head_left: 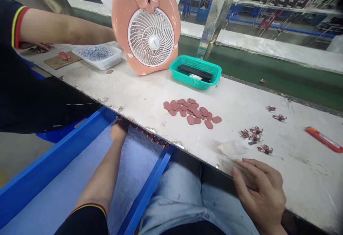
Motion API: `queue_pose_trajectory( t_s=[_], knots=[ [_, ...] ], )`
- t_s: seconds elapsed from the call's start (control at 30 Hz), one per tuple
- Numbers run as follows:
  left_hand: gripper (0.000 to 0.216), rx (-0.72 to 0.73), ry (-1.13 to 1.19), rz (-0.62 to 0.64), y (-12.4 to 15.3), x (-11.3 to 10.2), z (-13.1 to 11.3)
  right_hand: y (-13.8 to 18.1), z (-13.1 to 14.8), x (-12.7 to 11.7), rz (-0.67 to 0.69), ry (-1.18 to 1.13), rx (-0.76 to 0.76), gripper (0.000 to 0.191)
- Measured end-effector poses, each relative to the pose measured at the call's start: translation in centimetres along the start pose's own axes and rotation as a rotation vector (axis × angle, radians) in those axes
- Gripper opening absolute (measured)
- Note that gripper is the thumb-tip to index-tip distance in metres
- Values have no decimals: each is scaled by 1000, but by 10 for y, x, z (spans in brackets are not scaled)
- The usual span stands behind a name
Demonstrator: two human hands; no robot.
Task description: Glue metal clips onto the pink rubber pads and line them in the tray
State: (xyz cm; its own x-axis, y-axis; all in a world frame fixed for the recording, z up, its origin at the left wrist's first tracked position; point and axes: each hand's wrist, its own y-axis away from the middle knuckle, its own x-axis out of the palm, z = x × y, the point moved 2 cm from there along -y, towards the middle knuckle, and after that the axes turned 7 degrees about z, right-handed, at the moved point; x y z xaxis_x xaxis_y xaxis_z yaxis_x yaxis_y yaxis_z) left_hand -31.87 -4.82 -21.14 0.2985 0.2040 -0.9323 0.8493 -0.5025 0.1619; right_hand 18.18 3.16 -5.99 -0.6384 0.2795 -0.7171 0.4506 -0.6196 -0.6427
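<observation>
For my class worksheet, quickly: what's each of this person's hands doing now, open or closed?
Left hand: partly hidden at the table edge; grip cannot be told.
Right hand: open, loosely curved, nothing visible in it.

The fan (150, 31) looks like smooth, glossy plastic. The basket (187, 79) is perforated plastic with a slight sheen. The oval pieces (197, 113) look smooth and matt. The table (142, 92) has a smooth, scuffed top, its edge rough and chipped. The bin (66, 151) is smooth plastic; its lining (66, 192) looks like wrinkled film. The post (217, 13) is shiny metal, the jeans (171, 185) matt denim.
</observation>
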Motion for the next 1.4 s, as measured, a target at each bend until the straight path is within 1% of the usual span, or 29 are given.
queue_pose_trajectory(
  t_s=[0.1,0.23,0.37,0.5,0.67,0.83,0.97,1.13,1.4],
  knots=[
    [35,1,0,-10,5,-2,-2,-2,1,-1,-1,5,-10,18],
    [37,45,-1,-48,20,-3,-4,-1,0,-1,-11,10,-4,19],
    [33,107,-7,-9,32,2,-7,0,0,-1,-7,0,-9,19],
    [34,90,-12,13,31,8,-9,0,0,-1,-8,-8,0,19],
    [34,68,-6,-3,30,9,-12,-3,1,-2,-18,-19,-25,16],
    [35,141,-4,-35,43,6,-18,-1,-2,-2,-17,-17,-17,18],
    [31,218,-12,16,51,11,-22,0,-2,-1,-10,-23,-13,19],
    [30,185,-21,60,51,17,-25,-2,-1,-2,-9,-19,-17,19],
    [32,142,-33,61,55,13,-29,1,-2,-1,-11,-20,-5,19]
  ],
)
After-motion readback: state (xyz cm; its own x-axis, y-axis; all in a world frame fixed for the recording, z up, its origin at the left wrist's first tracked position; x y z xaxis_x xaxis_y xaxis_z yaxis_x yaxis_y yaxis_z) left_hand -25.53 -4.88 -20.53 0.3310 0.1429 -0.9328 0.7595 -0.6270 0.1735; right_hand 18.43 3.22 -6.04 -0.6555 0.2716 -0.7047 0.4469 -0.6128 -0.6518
